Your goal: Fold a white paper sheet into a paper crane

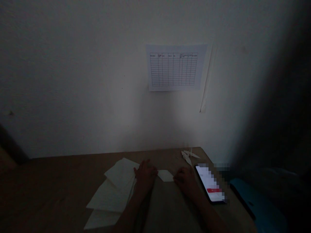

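Observation:
A small folded piece of white paper (165, 175) lies on the brown table (53, 187) between my two hands. My left hand (145, 174) rests at its left edge, fingers curled down onto the table and the paper. On the paper's right edge sits my right hand (184, 178), fingers bent and pressed together on it. The dim light hides the fingertips.
Loose white sheets (114, 191) lie to the left of my left arm. A lit phone (210, 183) lies to the right, a blue object (257, 204) beyond it. Small folded paper shapes (188, 155) sit by the wall. A printed table sheet (175, 68) hangs on the wall.

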The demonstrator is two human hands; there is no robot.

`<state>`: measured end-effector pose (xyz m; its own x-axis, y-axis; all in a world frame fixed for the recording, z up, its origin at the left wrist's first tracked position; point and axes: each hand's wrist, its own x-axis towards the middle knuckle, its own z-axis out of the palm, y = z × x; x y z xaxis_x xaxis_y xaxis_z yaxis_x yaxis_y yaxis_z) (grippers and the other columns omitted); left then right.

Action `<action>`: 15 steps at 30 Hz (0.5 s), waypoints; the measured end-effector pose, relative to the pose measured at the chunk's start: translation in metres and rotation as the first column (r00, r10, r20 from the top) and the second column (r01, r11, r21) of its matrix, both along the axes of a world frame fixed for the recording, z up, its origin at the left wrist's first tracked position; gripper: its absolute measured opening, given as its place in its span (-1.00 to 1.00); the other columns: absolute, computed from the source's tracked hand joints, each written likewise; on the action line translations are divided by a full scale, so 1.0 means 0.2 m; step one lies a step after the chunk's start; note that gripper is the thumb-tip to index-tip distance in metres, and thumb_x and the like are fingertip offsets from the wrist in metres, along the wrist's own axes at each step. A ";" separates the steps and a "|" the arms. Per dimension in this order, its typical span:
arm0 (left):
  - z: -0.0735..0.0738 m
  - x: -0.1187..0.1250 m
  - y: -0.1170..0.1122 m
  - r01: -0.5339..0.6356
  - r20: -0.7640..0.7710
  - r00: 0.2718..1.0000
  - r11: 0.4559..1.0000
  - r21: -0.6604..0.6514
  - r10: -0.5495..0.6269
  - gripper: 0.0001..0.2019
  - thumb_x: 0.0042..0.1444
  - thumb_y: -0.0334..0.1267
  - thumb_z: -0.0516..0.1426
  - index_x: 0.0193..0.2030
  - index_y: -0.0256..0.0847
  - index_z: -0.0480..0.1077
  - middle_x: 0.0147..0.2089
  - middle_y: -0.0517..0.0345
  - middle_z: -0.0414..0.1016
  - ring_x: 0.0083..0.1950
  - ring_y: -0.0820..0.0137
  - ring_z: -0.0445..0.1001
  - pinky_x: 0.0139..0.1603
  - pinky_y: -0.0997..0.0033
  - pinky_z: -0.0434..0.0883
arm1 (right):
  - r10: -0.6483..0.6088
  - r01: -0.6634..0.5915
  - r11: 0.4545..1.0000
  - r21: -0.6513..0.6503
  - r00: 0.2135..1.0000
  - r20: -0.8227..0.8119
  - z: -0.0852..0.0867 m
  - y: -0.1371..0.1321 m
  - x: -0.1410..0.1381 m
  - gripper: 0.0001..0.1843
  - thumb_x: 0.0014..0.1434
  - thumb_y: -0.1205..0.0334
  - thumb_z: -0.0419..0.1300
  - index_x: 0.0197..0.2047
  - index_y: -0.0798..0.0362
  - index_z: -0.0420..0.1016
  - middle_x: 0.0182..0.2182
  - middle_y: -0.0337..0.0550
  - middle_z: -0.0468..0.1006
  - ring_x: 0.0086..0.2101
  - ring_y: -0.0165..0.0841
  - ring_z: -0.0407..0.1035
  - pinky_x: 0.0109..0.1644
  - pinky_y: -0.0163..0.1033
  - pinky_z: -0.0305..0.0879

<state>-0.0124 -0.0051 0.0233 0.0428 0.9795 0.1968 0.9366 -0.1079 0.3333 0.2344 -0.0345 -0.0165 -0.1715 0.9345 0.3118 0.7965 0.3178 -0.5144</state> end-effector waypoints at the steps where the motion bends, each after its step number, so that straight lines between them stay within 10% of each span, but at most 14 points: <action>1: 0.00 0.00 0.01 -0.009 0.025 1.000 1.000 0.006 0.009 -0.83 0.27 -0.21 0.24 -0.06 0.01 0.66 0.51 -0.01 0.27 0.55 -0.10 0.10 0.42 -0.57 -0.01 | -0.010 0.010 1.000 0.007 1.000 0.000 -0.01 0.01 0.00 -0.87 0.26 0.26 0.29 -0.18 -0.09 0.70 -0.04 -0.07 0.61 0.07 -0.10 0.43 0.43 0.24 -0.07; 15: -0.04 -0.04 0.06 -0.040 0.221 0.975 0.992 0.116 0.014 -0.92 0.15 -0.22 0.32 -0.23 -0.02 0.69 0.43 0.02 0.38 0.43 -0.11 0.29 0.40 -0.46 0.13 | -0.028 0.028 0.999 0.023 0.999 -0.025 0.00 0.01 0.00 -0.89 0.28 0.15 0.33 -0.22 -0.10 0.71 -0.04 -0.08 0.63 0.07 -0.10 0.42 0.32 0.12 0.09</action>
<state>-0.0196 0.0067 0.0159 -0.0406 0.9488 0.3134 0.8452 -0.1346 0.5172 0.2348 -0.0331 -0.0167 -0.1376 0.9314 0.3370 0.7924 0.3076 -0.5267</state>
